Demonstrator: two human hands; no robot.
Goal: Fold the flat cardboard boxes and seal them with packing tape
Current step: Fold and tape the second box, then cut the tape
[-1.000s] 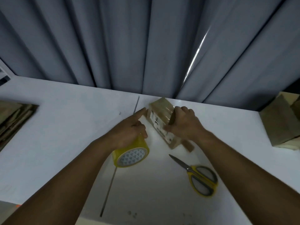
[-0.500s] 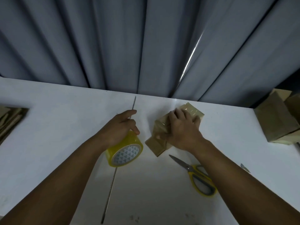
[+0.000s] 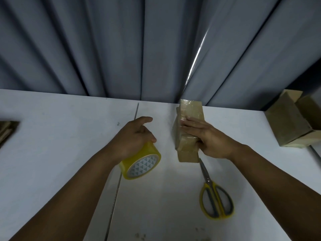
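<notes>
A small folded cardboard box, shiny with tape on top, lies lengthwise on the white table, pointing away from me. My right hand holds it, fingers laid flat across its top and thumb curled under its near right side. My left hand grips a yellow roll of packing tape standing on edge to the left of the box, index finger stretched forward. No tape strip runs between roll and box.
Yellow-handled scissors lie shut just below the box, tips under its near end. Open folded boxes stand at the right table edge. Flat cardboard lies at the far left. Grey curtains hang behind the table.
My right hand has turned the box from a slanted position to lengthwise, pointing away from me. The left hand and tape roll stayed about where they were.
</notes>
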